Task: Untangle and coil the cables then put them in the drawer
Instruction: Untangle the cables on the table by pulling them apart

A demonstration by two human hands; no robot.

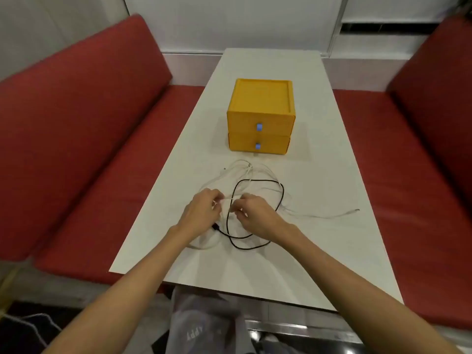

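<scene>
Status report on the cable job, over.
Left hand and right hand pinching white cables. Black cable looped through them, uncoiled. Yellow drawer unit shut.

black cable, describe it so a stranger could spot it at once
On the long white table, in front of the yellow two-drawer box, white cables lie tangled. The black cable loops through them, the only dark strand.

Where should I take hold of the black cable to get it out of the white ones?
Probably the plug end of the black cable, lying on the table by the left hand: pinch it from above, near side. It is a free end, while the far arc crosses the white cables, so pulling there would likely tighten the tangle.
</scene>
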